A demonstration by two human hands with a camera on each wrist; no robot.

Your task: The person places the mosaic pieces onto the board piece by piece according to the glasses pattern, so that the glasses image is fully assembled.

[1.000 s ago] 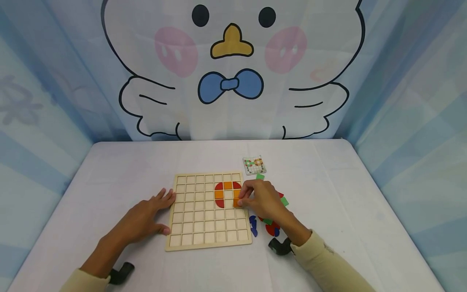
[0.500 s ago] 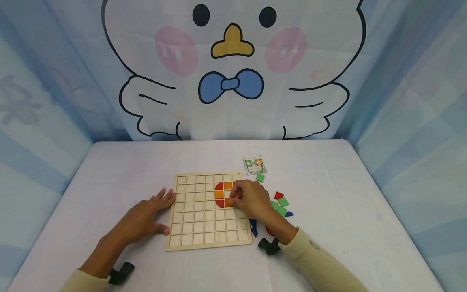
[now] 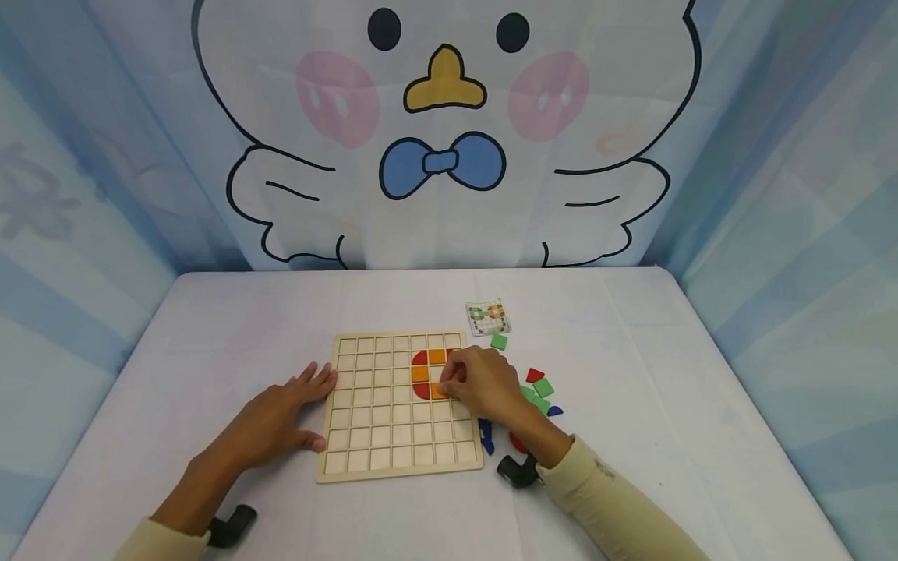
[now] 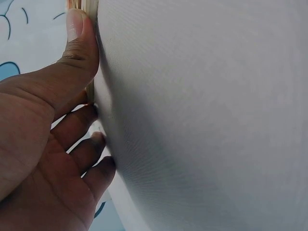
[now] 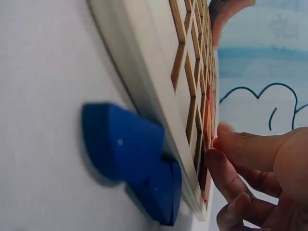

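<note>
A wooden grid board [image 3: 382,417] lies on the white table. My left hand [image 3: 277,417] rests at its left edge with spread fingers; in the left wrist view the thumb [image 4: 79,41] touches the board's side. Over the board's upper right, my right hand [image 3: 484,383] pinches an orange square tile [image 3: 438,391] at a cell beside a red quarter-round tile [image 3: 421,392]. Two more orange squares [image 3: 420,374] and another red piece [image 3: 420,358] sit in cells above. Part of this ring of tiles is hidden behind my right fingers.
Blue pieces [image 5: 122,142] lie against the board's right edge. Loose green [image 3: 543,387], red [image 3: 535,375] and blue [image 3: 555,411] tiles are scattered further right. A small pattern card [image 3: 489,318] lies behind the board, near a green square [image 3: 499,342].
My right hand has moved left, carrying the orange square from the right column to the cell beside the lower red tile. It has stayed there since half a second ago. My left hand keeps its place.
</note>
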